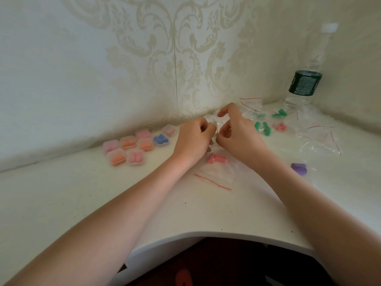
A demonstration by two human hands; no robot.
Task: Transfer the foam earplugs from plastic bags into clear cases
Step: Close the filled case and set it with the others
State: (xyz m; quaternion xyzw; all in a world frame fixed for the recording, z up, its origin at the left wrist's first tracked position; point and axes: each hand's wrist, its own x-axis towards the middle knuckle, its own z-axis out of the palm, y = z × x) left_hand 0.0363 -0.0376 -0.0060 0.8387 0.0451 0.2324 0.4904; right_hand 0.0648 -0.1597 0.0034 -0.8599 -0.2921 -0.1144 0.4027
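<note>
My left hand [194, 139] and my right hand [235, 131] meet near the wall, both with fingers curled and pinching a small clear plastic bag [212, 120] between them. What is inside it is hidden. Below the hands a pair of pink earplugs [216, 158] lies in a flat clear bag [214, 176] with a red seal strip. To the left stand several shut clear cases [134, 148] filled with pink, orange and blue earplugs. On the right lie bagged green earplugs [262, 126], pink ones [279, 126] and purple ones [299, 168].
A clear water bottle [303, 83] with a dark green label stands in the right corner. Crumpled bags without earplugs [319, 139] lie at the far right. The white desk [82, 193] has a curved cut-out front edge, with patterned wallpaper behind.
</note>
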